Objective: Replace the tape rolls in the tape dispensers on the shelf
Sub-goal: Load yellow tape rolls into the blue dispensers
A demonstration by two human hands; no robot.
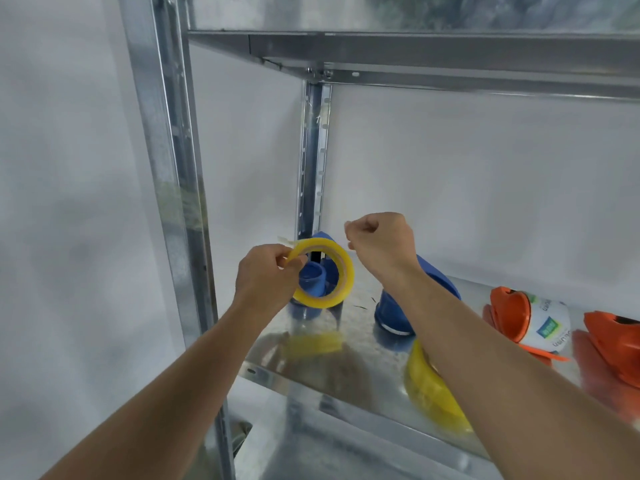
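Tape rolls (323, 273), (433, 389): translucent yellow. Dispensers (438, 282), (313, 277): blue. Dispensers (512, 313), (613, 344): orange; one label white, green-marked. Shelf (363, 344): shiny silver metal.

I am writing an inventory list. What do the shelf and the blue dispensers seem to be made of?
Shelf: likely galvanized steel, shiny, with mottled grey sheen and blurred reflections. Blue dispensers: probably molded plastic, smooth, uniform colour with soft gloss.

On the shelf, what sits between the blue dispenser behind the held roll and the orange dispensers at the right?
In the head view, a second blue dispenser stands between them, partly hidden by the right forearm; a yellow tape roll lies nearer the shelf's front edge.
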